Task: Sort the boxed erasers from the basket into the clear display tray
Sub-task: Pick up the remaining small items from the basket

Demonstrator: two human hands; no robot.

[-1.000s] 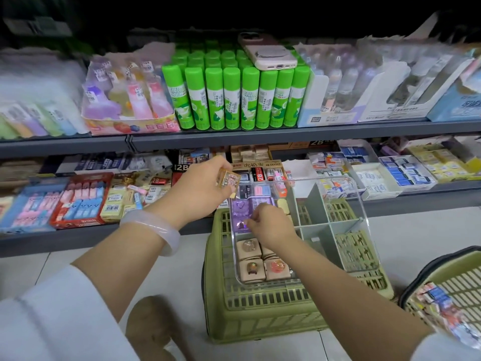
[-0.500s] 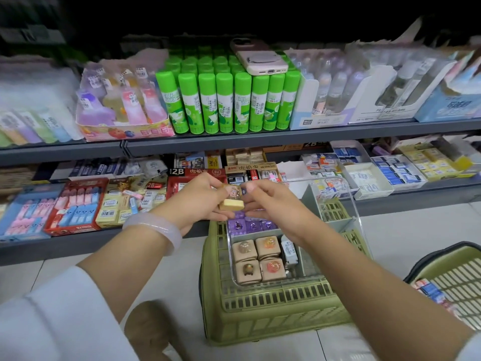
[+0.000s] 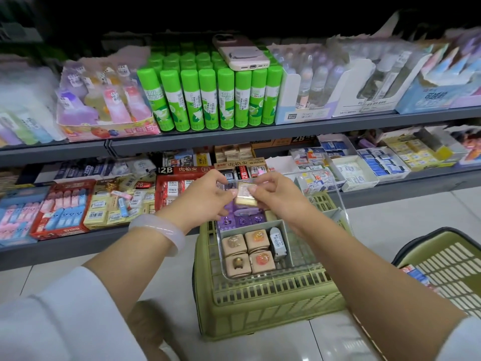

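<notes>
Both my hands pinch one small beige boxed eraser [image 3: 246, 198] above the clear display tray [image 3: 335, 217]. My left hand [image 3: 205, 196] holds its left side, my right hand [image 3: 278, 196] its right side. The tray rests on an upturned green basket [image 3: 260, 308]. In the tray's near left compartment sit several beige boxed erasers [image 3: 248, 250] and a white one [image 3: 277, 242]. Purple boxed erasers [image 3: 242, 220] fill the compartment behind them, partly hidden by my hands. A second green basket [image 3: 447, 269] at the right holds more boxed erasers [image 3: 416, 276].
Store shelves stand right behind the tray. The upper shelf carries green glue sticks [image 3: 208, 97] with a phone [image 3: 240, 52] lying on top. The lower shelf [image 3: 182, 157] is packed with eraser boxes. Tiled floor [image 3: 390, 217] lies around the baskets.
My right hand rose out of the tray and met my left hand. The beige eraser, first held by the left hand alone, is now pinched by both.
</notes>
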